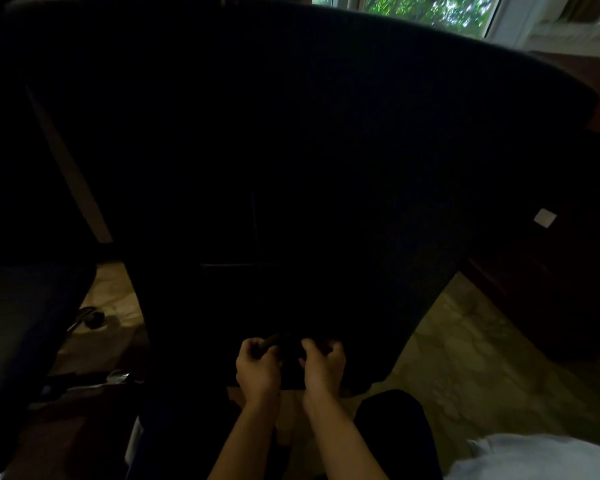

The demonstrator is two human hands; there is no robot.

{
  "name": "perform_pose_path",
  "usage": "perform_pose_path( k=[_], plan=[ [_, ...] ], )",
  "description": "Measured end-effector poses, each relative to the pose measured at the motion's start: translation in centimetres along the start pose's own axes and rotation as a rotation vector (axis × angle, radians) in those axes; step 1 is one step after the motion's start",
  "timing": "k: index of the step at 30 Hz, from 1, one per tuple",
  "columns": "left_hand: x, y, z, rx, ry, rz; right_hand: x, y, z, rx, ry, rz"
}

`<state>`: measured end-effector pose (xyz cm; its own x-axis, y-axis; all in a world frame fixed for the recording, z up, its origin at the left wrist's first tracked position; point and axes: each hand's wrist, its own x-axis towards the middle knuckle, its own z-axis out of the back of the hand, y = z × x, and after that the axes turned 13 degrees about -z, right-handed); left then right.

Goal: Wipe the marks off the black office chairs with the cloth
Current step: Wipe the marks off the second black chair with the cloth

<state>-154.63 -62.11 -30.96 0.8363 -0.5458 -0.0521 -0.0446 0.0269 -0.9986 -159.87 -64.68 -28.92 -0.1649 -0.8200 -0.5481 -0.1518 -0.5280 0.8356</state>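
Dimly lit scene: a black office chair filled most of the view, its broad backrest turned toward the camera.
Left hand: fingers curled, held at the lower edge of the backrest, with a dark strip showing at its fingertips; whether that strip was the cloth or part of the chair could not be told.
Left grip: closed round something dark, its nature too shadowed to name.
Right hand: just beside the left one, fingers curled in the same way at the lower edge of the backrest.
Right grip: curled; whether it held anything could not be told in the darkness.
Cloth: not made out for certain anywhere in the view.
Second chair: another dark seat at the left edge, with a caster on the floor below it.
Floor: pale, marbled tile, visible to the right and left of the chair.
Window: at the top right, green foliage behind the glass.
Table: dark wood furniture at the right, with a small white label on its side.
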Motion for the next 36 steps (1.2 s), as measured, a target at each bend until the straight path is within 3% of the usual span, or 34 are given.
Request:
perform_pose_path(
  k=[7, 14, 17, 24, 29, 34, 36],
  plan=[
    [1.1, -3.4, 1.1, -0.174, -0.033, 0.0, -1.4, 2.1, -1.2, 0.143, 0.037, 0.022],
    [1.7, -10.8, 3.0, -0.225, -0.032, -0.319, -6.0, 6.1, -3.2, 0.124, 0.052, 0.302],
    [1.8, -11.4, 3.2, -0.18, -0.039, -0.367, -6.3, 6.2, -3.3, 0.082, 0.012, 0.406],
    [0.0, -4.4, 0.9, -0.073, -0.061, -0.124, -2.6, 2.4, -1.2, 0.011, -0.102, 0.282],
    [-1.0, -0.2, -1.4, 0.004, 0.006, -0.013, 1.2, 0.4, 0.8, 0.026, -0.151, 0.098],
    [-0.5, 2.1, -3.1, 0.001, 0.065, 0.217, 3.9, -0.7, 2.7, 0.076, -0.117, -0.077],
    [-0.5, 2.2, -3.4, 0.006, 0.064, 0.233, 4.1, -0.7, 3.1, 0.102, -0.076, -0.121]
  ],
)
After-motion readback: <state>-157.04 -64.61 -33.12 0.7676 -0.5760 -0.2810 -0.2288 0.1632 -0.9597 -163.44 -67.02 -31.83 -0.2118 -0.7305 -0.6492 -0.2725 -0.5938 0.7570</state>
